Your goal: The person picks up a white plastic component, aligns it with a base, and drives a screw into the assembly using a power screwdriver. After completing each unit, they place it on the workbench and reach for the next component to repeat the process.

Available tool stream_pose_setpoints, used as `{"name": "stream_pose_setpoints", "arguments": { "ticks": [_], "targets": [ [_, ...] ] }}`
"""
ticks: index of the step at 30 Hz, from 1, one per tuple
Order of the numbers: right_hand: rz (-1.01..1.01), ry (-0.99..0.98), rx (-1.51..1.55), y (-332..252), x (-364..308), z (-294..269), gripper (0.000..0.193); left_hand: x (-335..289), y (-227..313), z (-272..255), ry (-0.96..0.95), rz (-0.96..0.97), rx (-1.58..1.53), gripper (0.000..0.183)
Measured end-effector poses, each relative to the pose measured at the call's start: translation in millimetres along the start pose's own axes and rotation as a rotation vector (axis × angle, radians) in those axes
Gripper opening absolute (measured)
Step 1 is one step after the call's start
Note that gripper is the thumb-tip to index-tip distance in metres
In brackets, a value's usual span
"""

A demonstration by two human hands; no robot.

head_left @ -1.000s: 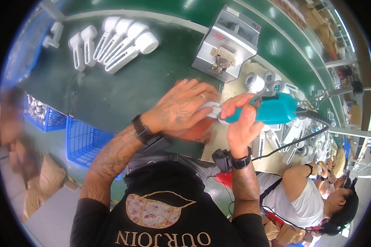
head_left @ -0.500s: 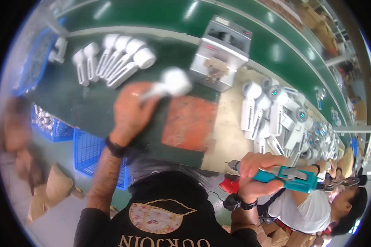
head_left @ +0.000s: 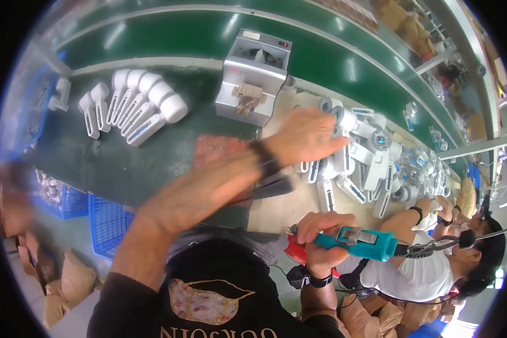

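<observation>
Left: blue plastic basket (head_left: 110,226), mesh-walled, beside counter (head_left: 112,174). On counter's dark top we see row of white handhelds (head_left: 150,84), round heads, slotted handles, fanned out. Then worn reddish patch (head_left: 219,150), boxy grey metal machine (head_left: 253,76). Left hand (head_left: 305,135) over near end of pile of white plastic handhelds (head_left: 376,169), thumb spread; whether fingers grip anything, we cannot tell. Right hand (head_left: 320,254): fingers wrapped around smooth teal power screwdriver (head_left: 380,248), cord trailing right.
</observation>
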State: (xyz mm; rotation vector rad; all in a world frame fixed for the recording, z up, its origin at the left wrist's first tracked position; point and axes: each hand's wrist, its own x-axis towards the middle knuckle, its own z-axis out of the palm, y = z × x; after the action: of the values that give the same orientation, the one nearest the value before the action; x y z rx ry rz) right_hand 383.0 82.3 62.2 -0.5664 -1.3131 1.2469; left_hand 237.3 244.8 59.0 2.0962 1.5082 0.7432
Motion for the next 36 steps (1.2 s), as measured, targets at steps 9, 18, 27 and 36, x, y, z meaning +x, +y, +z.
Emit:
{"name": "stream_pose_setpoints", "arguments": {
  "ticks": [9, 18, 27, 36],
  "targets": [
    [0.069, 0.005, 0.089, -10.1, -18.3, -9.9, 0.065, 34.8, -1.2, 33.9, 0.0, -0.081, -0.026, 0.055],
    [0.155, 0.005, -0.051, 6.4, -1.1, 6.1, 0.071, -110.6, -39.0, -35.6, 0.319, 0.178, -0.109, 0.023],
    [0.155, 0.002, -0.094, 42.0, 34.6, 48.2, 0.073, -173.2, -81.3, -30.3, 0.35, 0.255, 0.09, 0.033],
    [0.052, 0.041, -0.069, 60.0, 75.2, 90.4, 0.076, -179.2, -91.9, -25.4, 0.361, 0.269, -0.04, 0.033]
  ]
}}
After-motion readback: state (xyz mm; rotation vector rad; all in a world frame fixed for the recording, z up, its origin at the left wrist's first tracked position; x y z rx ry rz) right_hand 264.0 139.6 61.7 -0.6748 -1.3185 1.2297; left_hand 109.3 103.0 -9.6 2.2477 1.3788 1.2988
